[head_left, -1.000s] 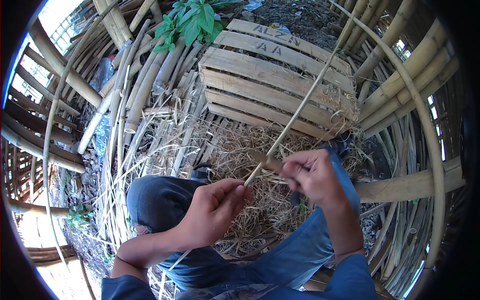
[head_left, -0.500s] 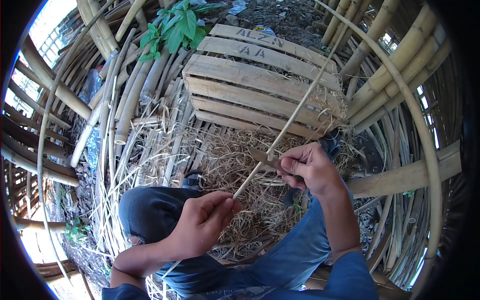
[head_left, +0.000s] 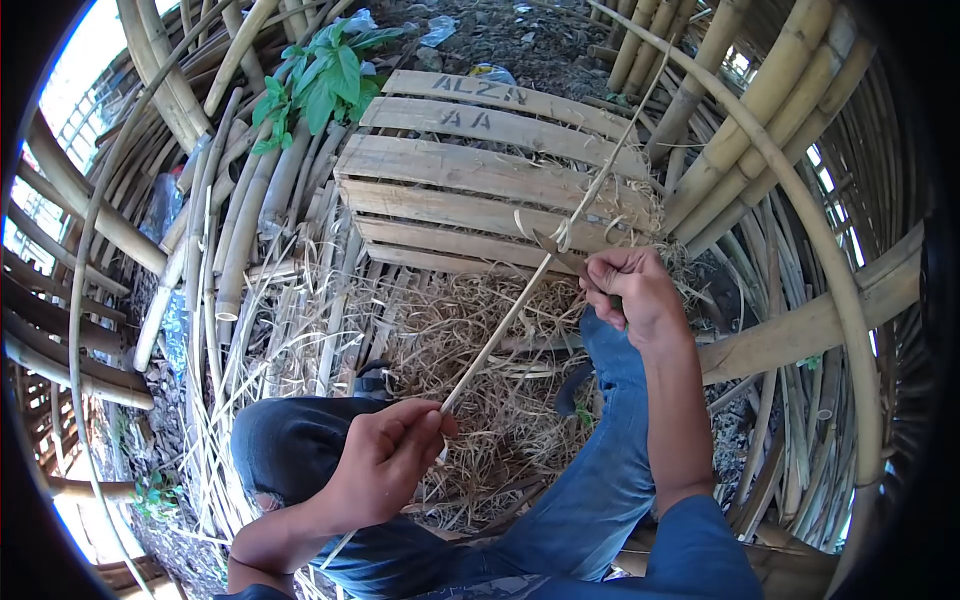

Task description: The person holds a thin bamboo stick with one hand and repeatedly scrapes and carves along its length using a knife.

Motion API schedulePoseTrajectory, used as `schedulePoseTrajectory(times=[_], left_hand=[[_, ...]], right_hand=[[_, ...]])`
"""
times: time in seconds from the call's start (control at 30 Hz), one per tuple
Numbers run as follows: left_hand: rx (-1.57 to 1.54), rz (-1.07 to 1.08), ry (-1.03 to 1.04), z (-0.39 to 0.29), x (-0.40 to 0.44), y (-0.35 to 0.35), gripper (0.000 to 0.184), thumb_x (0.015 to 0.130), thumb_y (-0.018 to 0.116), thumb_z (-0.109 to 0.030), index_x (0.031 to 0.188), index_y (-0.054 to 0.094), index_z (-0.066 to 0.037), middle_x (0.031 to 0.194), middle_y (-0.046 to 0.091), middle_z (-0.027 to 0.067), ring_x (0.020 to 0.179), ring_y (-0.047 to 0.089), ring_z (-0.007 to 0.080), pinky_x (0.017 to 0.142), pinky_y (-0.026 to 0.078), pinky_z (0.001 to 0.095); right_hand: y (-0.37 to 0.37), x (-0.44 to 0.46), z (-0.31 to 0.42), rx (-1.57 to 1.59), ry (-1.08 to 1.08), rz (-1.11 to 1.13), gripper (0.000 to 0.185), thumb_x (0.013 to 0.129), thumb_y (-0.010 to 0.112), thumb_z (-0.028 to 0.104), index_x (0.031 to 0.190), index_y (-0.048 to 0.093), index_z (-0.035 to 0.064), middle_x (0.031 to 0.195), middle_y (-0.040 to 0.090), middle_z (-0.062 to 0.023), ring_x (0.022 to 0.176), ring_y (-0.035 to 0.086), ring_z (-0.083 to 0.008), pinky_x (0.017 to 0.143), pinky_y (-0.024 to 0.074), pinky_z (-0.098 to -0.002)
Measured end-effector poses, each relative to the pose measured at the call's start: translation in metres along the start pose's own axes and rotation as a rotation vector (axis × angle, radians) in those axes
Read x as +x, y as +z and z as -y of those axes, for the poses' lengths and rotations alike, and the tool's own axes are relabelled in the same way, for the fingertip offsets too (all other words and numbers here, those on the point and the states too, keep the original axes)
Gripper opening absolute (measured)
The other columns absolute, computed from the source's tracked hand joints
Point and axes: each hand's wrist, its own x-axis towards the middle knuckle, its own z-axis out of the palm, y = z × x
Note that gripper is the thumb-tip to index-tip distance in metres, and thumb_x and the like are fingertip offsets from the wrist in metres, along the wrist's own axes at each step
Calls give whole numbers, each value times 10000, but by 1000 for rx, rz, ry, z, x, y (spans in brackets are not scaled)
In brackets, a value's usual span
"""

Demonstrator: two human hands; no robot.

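Observation:
A long thin bamboo strip [head_left: 497, 337] runs slantwise from my lap up over the slatted wooden crate. My left hand [head_left: 388, 458] is closed around its lower part, near my bent knee. In my right hand [head_left: 632, 290] is a knife [head_left: 562, 253], its handle mostly hidden by my fingers. The blade lies across the strip farther up, touching it. Thin curled shavings [head_left: 560, 232] stand up from the strip at the blade. Below both hands, a heap of pale shavings [head_left: 500, 400] covers the ground between my legs.
The wooden crate [head_left: 430, 153] with stencilled letters lies ahead, shavings on its right end. Bamboo poles [head_left: 770, 130] lean at the right, and more poles [head_left: 245, 230] and loose strips lie at the left. A leafy green plant [head_left: 325, 85] grows behind. A thick bamboo piece [head_left: 800, 325] crosses at right.
My right hand and the knife have slid up along the strip, away from my left hand, and shavings have curled up at the blade. The view has shifted slightly.

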Motion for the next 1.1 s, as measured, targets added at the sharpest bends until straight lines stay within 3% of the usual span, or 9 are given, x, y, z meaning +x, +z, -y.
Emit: schedulePoseTrajectory(times=[0.1,0.23,0.37,0.43,0.53,0.67,0.8,0.97,1.1], left_hand=[[-35,9,-14,2,3,-1,199,979,449,-120,955,592,16,633,477,-26,544,386,16,483,307,183],[-92,-8,-24,3,2,1,195,983,446,-123,961,586,11,639,471,-30,547,378,18,484,302,181],[-105,-19,-10,3,1,2,197,988,440,-133,977,578,6,656,471,-33,560,375,17,488,291,173],[-117,-24,-16,4,1,1,196,989,437,-134,981,575,4,664,474,-32,564,377,17,490,288,170],[-161,-2,-27,4,0,0,196,991,433,-137,986,570,3,667,470,-34,559,370,16,488,284,171],[-156,20,-73,4,-1,2,198,991,433,-145,995,569,-1,669,465,-40,556,364,13,486,280,171],[5,-40,1,9,-3,3,216,980,478,-177,971,592,6,643,455,-58,542,351,3,475,270,176],[90,-105,16,7,-4,4,238,962,526,-192,921,618,23,611,449,-74,541,343,-6,469,264,181],[79,-150,20,3,-6,4,247,960,532,-192,901,626,28,609,464,-70,538,348,-7,468,266,180]], right_hand=[[5,1,-5,-188,-77,93,243,945,489,109,753,565,-19,569,507,-25,418,399,-77,360,269,-213],[19,4,-26,-51,-173,213,222,986,445,165,822,521,38,595,501,-5,468,408,-68,438,316,-220],[19,9,-37,-171,-267,103,208,966,494,199,844,528,34,606,539,-29,487,489,-99,446,373,-267],[28,3,-33,-695,-781,-108,224,935,549,236,924,535,13,707,585,-66,566,545,-137,508,412,-276],[34,-2,-32,-777,-811,-64,243,902,589,242,952,542,9,711,598,-97,579,590,-201,539,454,-315],[39,3,-37,-832,-982,-181,207,903,566,222,832,510,36,619,571,-87,498,572,-256,440,424,-359],[24,13,-37,-907,-987,-227,232,900,563,221,792,492,28,597,543,-92,492,565,-256,425,416,-362],[12,26,-34,-1122,-1247,-254,264,872,590,234,746,476,32,570,508,-91,469,559,-243,401,424,-353],[10,36,-34,-1210,-1296,-282,265,867,590,241,746,478,33,574,514,-93,465,562,-234,380,426,-343]])
